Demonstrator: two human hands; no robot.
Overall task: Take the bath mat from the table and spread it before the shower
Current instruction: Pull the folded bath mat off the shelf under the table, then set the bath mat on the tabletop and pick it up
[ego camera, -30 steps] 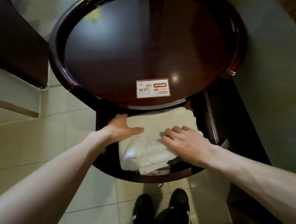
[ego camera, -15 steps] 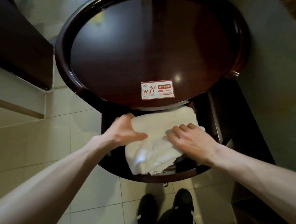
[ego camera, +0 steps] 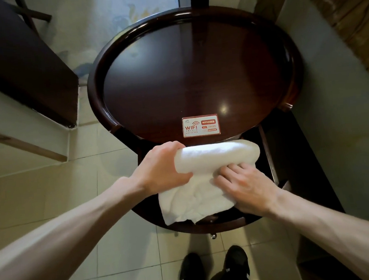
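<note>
pale glossy square tiles make up the floor, with thin grout lines. round bench in dark polished wood, with a raised rounded rim and a shiny top showing glare spots. small rectangular red-and-white wifi card lies flat on the top's near edge. below the top sits a curved dark shelf.

bath mat is white, thick, soft terry, folded in layers. it is over the shelf at the bench's near side: the top fold is a fat rounded roll just under the card, and the lower corner hangs crumpled past the shelf's front rim.

left hand grasps the roll's left end, fingers wrapped behind it and thumb across the front. right hand lies on the cloth, fingers a little bent with the tips at the crease under the roll. its thumb is hidden, so cannot tell if it grips or only presses.

black shoes at bottom. dark flat-sided cabinet at left.
</note>
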